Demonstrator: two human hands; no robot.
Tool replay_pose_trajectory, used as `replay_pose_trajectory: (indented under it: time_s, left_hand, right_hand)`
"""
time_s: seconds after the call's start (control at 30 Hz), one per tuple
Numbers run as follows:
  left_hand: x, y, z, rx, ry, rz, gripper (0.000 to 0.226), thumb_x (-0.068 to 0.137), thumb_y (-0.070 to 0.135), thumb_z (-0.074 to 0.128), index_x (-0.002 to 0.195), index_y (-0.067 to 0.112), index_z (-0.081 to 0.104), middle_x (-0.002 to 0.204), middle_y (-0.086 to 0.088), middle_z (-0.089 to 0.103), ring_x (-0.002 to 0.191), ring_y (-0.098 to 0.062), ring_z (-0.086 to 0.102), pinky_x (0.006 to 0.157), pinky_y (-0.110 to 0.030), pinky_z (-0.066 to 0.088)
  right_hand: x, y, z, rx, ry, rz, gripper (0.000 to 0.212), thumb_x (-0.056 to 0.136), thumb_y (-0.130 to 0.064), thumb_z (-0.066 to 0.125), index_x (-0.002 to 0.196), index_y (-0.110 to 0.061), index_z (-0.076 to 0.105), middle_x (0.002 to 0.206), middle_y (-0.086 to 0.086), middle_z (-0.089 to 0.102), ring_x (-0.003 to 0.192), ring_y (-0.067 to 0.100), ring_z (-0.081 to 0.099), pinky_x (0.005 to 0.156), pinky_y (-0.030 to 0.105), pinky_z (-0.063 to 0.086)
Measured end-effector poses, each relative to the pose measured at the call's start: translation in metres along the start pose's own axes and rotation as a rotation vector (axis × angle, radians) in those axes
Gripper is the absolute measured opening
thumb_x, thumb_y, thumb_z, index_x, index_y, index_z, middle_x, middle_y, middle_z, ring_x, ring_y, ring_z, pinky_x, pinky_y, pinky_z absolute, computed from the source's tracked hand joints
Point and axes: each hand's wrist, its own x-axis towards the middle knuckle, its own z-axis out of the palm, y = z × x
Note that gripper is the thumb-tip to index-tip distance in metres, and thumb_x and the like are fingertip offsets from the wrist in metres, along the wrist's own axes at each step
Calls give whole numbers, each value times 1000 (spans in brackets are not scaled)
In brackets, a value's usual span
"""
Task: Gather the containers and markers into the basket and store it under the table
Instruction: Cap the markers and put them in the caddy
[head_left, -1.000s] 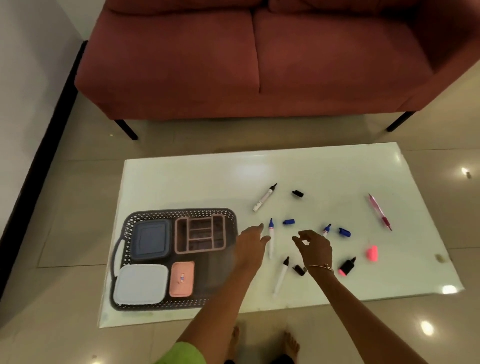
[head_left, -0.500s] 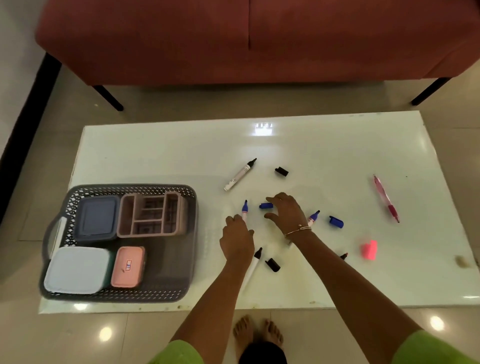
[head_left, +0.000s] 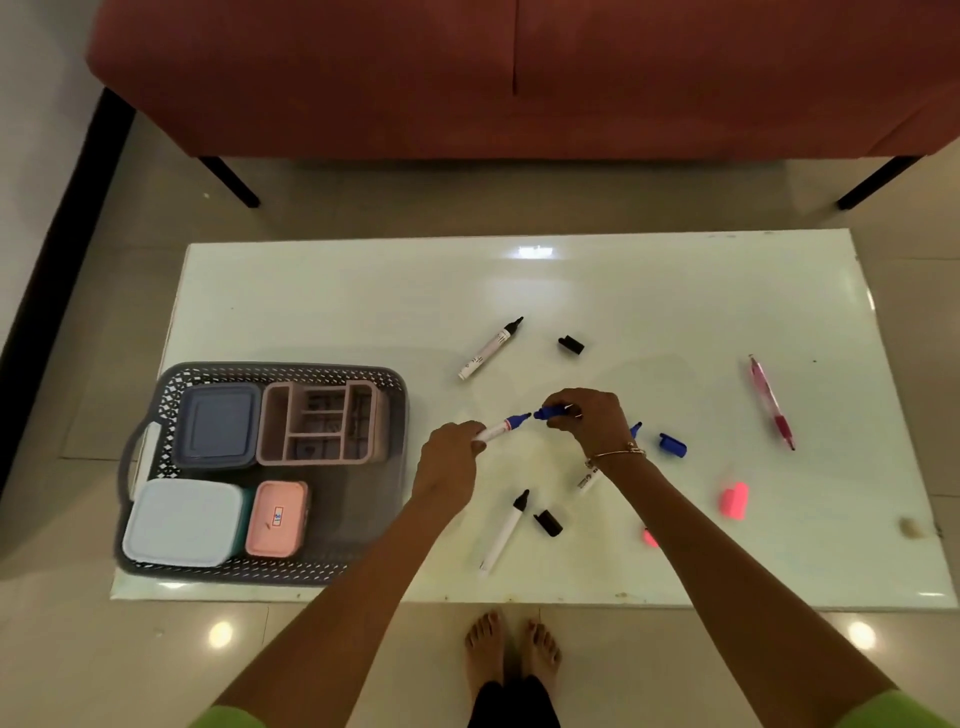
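Markers remain loose on the desk around both hands. Since a moment ago, left hand has lifted a blue marker; right hand pinches its cap, nearly aligned. Basket sits left; capping precedes gathering.

A rust-red sofa on black legs stands behind the white table — glossy beige floor tiles around.

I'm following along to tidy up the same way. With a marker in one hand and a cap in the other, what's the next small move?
Probably push the blue cap in the right hand onto the marker held by the left hand: its blue tip is bare and faces the cap, just apart.
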Motion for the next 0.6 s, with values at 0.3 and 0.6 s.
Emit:
replay_pose_trajectory:
  time_s: [0.3,0.6]
  left_hand:
    - [-3,5,-19,-36,-32,23,27,95,12,47,118,8,61,110,-17,64,90,-24,57,81,-32,44]
    - [-5,9,-24,-46,-41,65,25,95,11,48,115,8,63,100,-18,64,84,-25,56,76,-35,44]
  right_hand:
    - [-5,-18,-9,-87,-39,-54,22,80,-5,66,101,-5,69,101,17,70,94,29,63,85,26,43]
    - [-10,-33,-7,-170,-81,-130,24,84,-8,62,107,-5,66,104,17,68,98,28,60,86,24,39]
